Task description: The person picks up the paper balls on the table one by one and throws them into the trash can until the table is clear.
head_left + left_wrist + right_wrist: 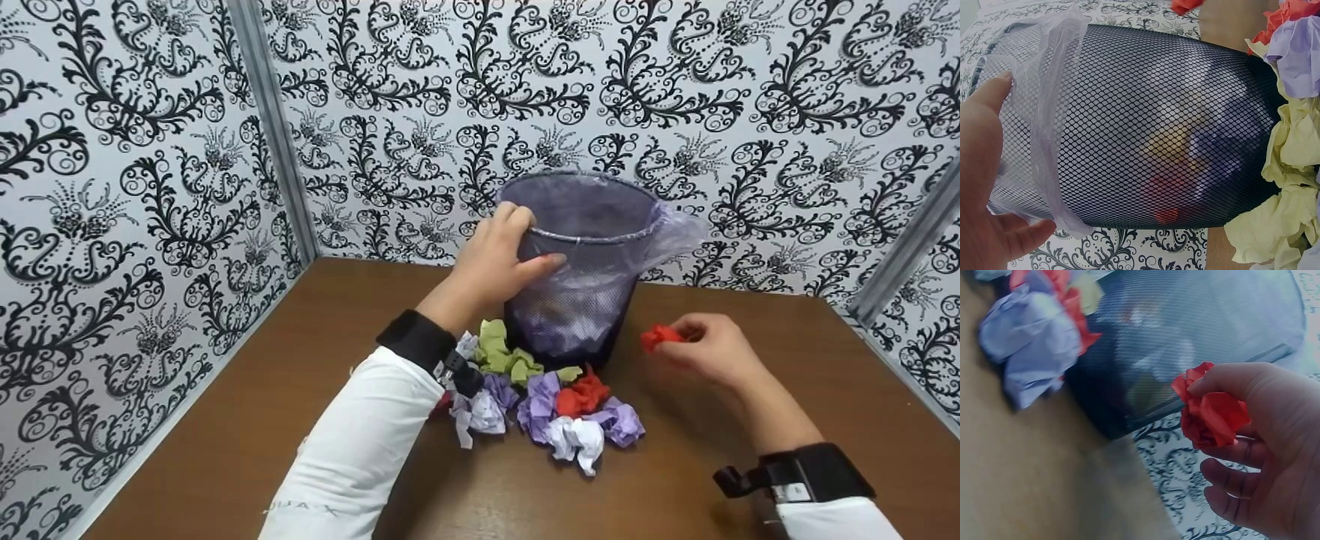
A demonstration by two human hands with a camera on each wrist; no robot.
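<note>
A black mesh bin [577, 300] lined with a clear plastic bag [675, 229] stands at the back of the brown table [247, 420]. My left hand [499, 259] grips its near rim, fingers over the edge and thumb on the outside; in the left wrist view the left hand [985, 185] lies on the bag and the mesh bin [1151, 129]. To the bin's right, above the table, my right hand [705, 345] pinches a crumpled red paper ball [658, 336]. The right wrist view shows the red paper ball [1210, 410] in the right hand [1258, 455] beside the bin [1185, 343].
A heap of crumpled paper balls [547, 405] in green, purple, red and white lies in front of the bin. Patterned black-and-white walls [150, 187] close the table in on the left, back and right.
</note>
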